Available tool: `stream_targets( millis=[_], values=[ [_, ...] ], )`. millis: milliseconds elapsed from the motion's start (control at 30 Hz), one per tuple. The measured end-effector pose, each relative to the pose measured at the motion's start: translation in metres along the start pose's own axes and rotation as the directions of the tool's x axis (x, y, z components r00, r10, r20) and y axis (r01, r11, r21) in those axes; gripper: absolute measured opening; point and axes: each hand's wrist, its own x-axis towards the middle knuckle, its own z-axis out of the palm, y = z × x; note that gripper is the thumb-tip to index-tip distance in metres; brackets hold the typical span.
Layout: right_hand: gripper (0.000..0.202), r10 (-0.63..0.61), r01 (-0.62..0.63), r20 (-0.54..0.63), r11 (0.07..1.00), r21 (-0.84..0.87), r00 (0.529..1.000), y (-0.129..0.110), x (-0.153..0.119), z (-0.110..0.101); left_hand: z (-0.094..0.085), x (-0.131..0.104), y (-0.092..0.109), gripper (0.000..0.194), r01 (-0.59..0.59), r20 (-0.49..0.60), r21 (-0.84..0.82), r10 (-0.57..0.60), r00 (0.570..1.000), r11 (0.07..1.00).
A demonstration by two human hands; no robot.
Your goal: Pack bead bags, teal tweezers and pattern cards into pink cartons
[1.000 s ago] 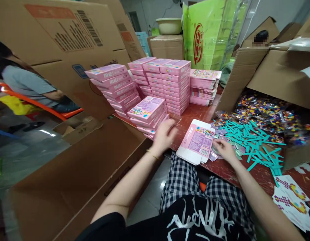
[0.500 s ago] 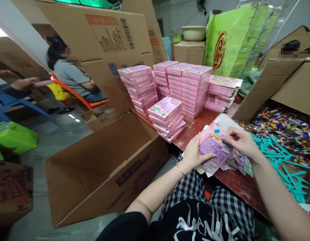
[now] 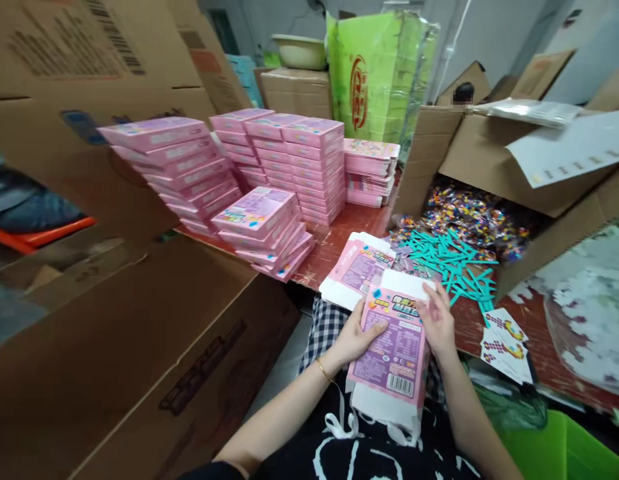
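Note:
A pink and purple carton (image 3: pixel 392 347) with white end flaps standing out is held over my lap, its printed, barcoded face up. My left hand (image 3: pixel 358 337) grips its left edge, thumb lying on the print. At the upper right edge, by the far flap, my right hand (image 3: pixel 438 319) has its fingers closed on the carton. Just beyond lies a second flat carton (image 3: pixel 352 267) with flaps out, on the table's edge. Turquoise plastic sticks (image 3: pixel 447 263) are heaped to the right of it, and small printed cards (image 3: pixel 506 343) lie nearer me.
Stacks of pink boxes (image 3: pixel 314 167) and a shorter pile (image 3: pixel 262 223) stand on the red table (image 3: pixel 334 233). A large open cardboard box (image 3: pixel 189 373) is at my left. Bags of colourful beads (image 3: pixel 482 220) fill a carton at right. White pieces (image 3: pixel 589 300) lie farther right.
My view has turned right. The carton in my hands has come closer over my lap, with its print facing me upright. The second carton now shows on the table's edge.

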Motion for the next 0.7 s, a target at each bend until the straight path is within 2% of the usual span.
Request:
stream_targets(
  millis=[33,100,167,200,267,333,400,433,500,533,600,700],
  values=[
    [0.047,0.084,-0.087,0.031,0.991,0.097,0.996,0.006,-0.002,0.003,0.000,0.009,-0.003,0.058,-0.037,-0.048,0.069,0.040,0.998,0.997],
    [0.049,0.219,-0.248,0.134,0.931,0.269,0.967,0.015,-0.004,0.008,0.001,0.028,-0.007,0.046,-0.058,-0.114,0.210,0.084,0.990,0.976],
    [0.055,0.305,-0.373,0.236,0.860,0.349,0.923,0.022,-0.003,0.011,0.002,0.041,-0.011,0.034,-0.028,-0.120,0.293,0.066,0.991,0.956],
    [0.057,0.323,-0.403,0.266,0.847,0.346,0.908,0.025,-0.003,0.011,0.003,0.045,-0.012,0.036,-0.009,-0.104,0.310,0.043,0.994,0.951],
    [0.053,0.303,-0.373,0.257,0.879,0.295,0.918,0.029,-0.005,0.009,0.004,0.046,-0.016,0.037,-0.003,-0.095,0.317,0.035,0.995,0.948],
    [0.046,0.236,-0.274,0.162,0.918,0.287,0.958,0.029,-0.011,0.006,0.007,0.041,-0.017,0.034,-0.049,-0.167,0.302,0.103,0.980,0.952],
    [0.046,0.169,-0.186,0.081,0.932,0.310,0.982,0.022,-0.016,0.002,0.011,0.036,-0.015,0.049,-0.112,-0.225,0.276,0.177,0.958,0.955],
    [0.042,0.140,-0.156,0.076,0.941,0.299,0.987,0.017,-0.016,-0.001,0.013,0.035,-0.012,0.049,-0.125,-0.221,0.276,0.189,0.957,0.953],
    [0.029,0.108,-0.137,0.136,0.964,0.229,0.985,0.007,-0.011,-0.008,0.016,0.038,-0.007,0.031,-0.090,-0.159,0.301,0.143,0.977,0.949],
    [0.026,0.119,-0.155,0.180,0.967,0.201,0.976,0.003,-0.006,-0.012,0.017,0.040,-0.005,0.026,-0.054,-0.135,0.312,0.101,0.986,0.949],
    [0.025,0.219,-0.281,0.266,0.934,0.222,0.939,-0.002,0.005,-0.019,0.017,0.045,-0.004,0.024,0.022,-0.152,0.289,0.024,0.988,0.957],
    [0.031,0.400,-0.536,0.397,0.775,0.334,0.826,0.002,0.016,-0.026,0.016,0.048,-0.009,0.026,0.032,-0.181,0.227,0.010,0.983,0.973]
  ],
)
